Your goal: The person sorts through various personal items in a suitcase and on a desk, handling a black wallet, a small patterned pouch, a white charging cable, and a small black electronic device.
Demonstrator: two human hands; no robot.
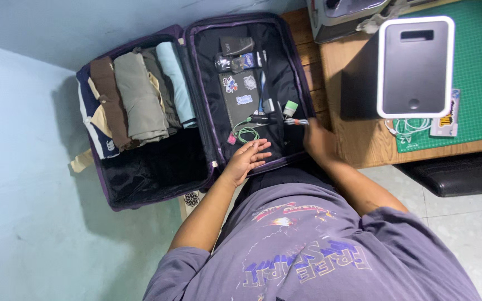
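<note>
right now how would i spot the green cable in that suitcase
Find the open purple suitcase on the floor, then its right half. The green cable lies coiled just above the left hand, the only green loop among dark items.

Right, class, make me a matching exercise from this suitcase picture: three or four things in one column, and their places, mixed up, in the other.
Things:
1. rolled clothes
2. laptop with stickers
3. white-framed mirror
4. left hand

Places:
a. standing on the wooden desk
b. left half of the suitcase
c. at the near edge of the right half
d. flat in the right half

Pairs: 1-b, 2-d, 3-a, 4-c
</note>
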